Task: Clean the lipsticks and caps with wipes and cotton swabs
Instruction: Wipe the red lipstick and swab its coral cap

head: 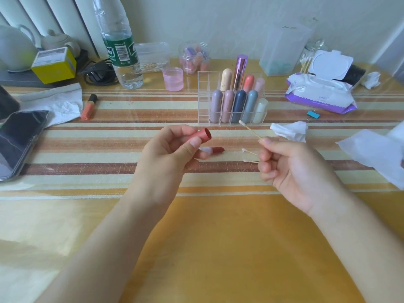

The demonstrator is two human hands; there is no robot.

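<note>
- Your left grip (pixel 172 149) has its fingers and thumb curled round a red lipstick cap (pixel 201 136). It holds the cap above the counter (pixel 218 237) with the open mouth turned to the right.
- Your right grip (pixel 290 169) pinches one cotton swab (pixel 251 131) between thumb and forefinger. The white tip points up and left, near the cap but apart from it, and the lower end is hidden inside your fingers.
- The uncapped red lipstick (pixel 215 150) lies on the counter just beyond your left thumb, which covers its base end.
- Two loose swabs (pixel 249 152) lie side by side between the lipstick and your right grip, whose fingers hide their right ends.
- A clear acrylic organizer (pixel 204 95) stands behind your grips and holds nine capped lipsticks (pixel 239 106), five in the front row and four in the back.
- One orange lipstick tube (pixel 89 107) lies alone at the left, just beside a crumpled tissue (pixel 56 101).
- One purple wet-wipe pack (pixel 319 92) sits at the right with its lid flipped open. One crumpled wipe (pixel 290 130) lies between the pack and your right grip.
- A white sheet (pixel 376 154) at the right edge and a phone (pixel 19 138) at the left edge are both cut off by the frame.
- A jar (pixel 193 56) behind the organizer holds pink and purple pieces too blurred to name.
</note>
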